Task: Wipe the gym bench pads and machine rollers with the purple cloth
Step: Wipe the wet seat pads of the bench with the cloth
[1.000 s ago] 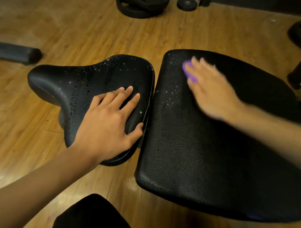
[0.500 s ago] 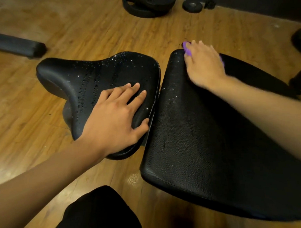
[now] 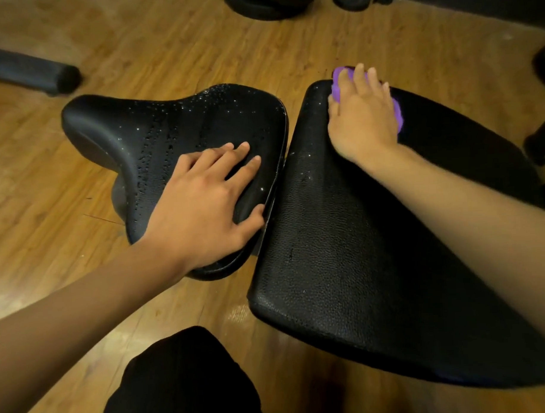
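Two pads fill the head view, side by side and nearly touching at a narrow seam; the smaller seat pad [image 3: 157, 130] on the left is beaded all over with droplets, while the large back pad [image 3: 344, 250] on the right looks mostly dry, with a few specks near the seam. The left hand [image 3: 200, 202] lies flat on the seat pad, fingers spread apart and thumb at the seam, holding nothing; the right hand [image 3: 362, 116] presses the purple cloth [image 3: 399, 114] against the far corner of the back pad, fingers laid straight over it rather than wrapped round it, so the cloth shows bunched at both sides of the hand.

Several things could go wrong from here, as I judge it. The cloth sits right at the pad's far edge and is only pressed, not gripped; a stroke carried too far could push it over onto the wooden floor [image 3: 197, 48]. The left palm bears on wet vinyl; a hard lean could make it skid. A bunched cloth covers little, so it may leave streaks or miss the specks at the seam. The seat pad and the dark roller [image 3: 28, 72] lying well apart on the floor look unwiped.
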Demonstrator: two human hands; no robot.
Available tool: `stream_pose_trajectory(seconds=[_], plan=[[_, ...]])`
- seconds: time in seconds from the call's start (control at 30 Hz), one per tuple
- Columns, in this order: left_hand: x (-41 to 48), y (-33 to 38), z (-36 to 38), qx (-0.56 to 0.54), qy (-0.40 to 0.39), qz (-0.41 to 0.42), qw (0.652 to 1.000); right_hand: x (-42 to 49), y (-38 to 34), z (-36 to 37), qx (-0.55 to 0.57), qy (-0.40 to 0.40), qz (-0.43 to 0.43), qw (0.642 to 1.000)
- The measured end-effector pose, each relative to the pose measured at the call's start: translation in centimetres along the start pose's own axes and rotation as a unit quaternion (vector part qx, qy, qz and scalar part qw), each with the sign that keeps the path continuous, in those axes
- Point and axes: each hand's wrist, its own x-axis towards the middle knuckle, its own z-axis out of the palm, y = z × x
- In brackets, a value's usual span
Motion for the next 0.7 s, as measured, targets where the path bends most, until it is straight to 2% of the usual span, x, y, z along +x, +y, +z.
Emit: stream_pose_trajectory(seconds=[0.1,0.17,0.23,0.3,0.37,0.43,0.57,0.6,0.67,0.7], plan=[[0.0,-0.1,-0.2,0.000,-0.007,-0.001,1.000,-11.6,-1.0,0.1,0.016,0.004,-0.079,0.997],[0.0,0.0,-0.2,-0.001,-0.003,0.000,1.000,-18.5,-1.0,-0.8,0.037,-0.027,-0.134,0.990],[0.2,-0.1,-0.3,-0.006,0.004,0.000,1.000,-16.5,0.1,-1.5,0.026,-0.056,-0.170,0.984],[0.6,-0.1,-0.5,-0.010,0.007,0.000,1.000,-10.4,0.3,-1.0,0.015,-0.014,-0.117,0.993],[0.8,-0.1,-0.5,-0.013,0.003,0.002,1.000,-6.0,-0.6,-0.8,0.011,-0.011,-0.033,0.999],[0.5,-0.1,-0.3,-0.014,-0.003,0.002,1.000,-8.0,-2.1,0.0,0.011,-0.020,-0.013,1.000],[0.0,-0.1,-0.3,-0.013,0.002,0.004,1.000,-23.4,-3.8,-1.7,0.021,-0.040,-0.136,0.990],[0.1,-0.1,-0.4,-0.013,0.004,0.003,1.000,-24.9,-3.3,-1.8,0.023,-0.046,-0.157,0.986],[0.4,-0.2,-0.5,-0.015,0.004,-0.003,1.000,-22.0,-2.2,-2.0,0.022,-0.067,-0.191,0.979],[0.5,-0.2,-0.5,-0.017,0.002,-0.004,1.000,-19.4,-2.0,-1.9,0.025,-0.065,-0.176,0.982]])
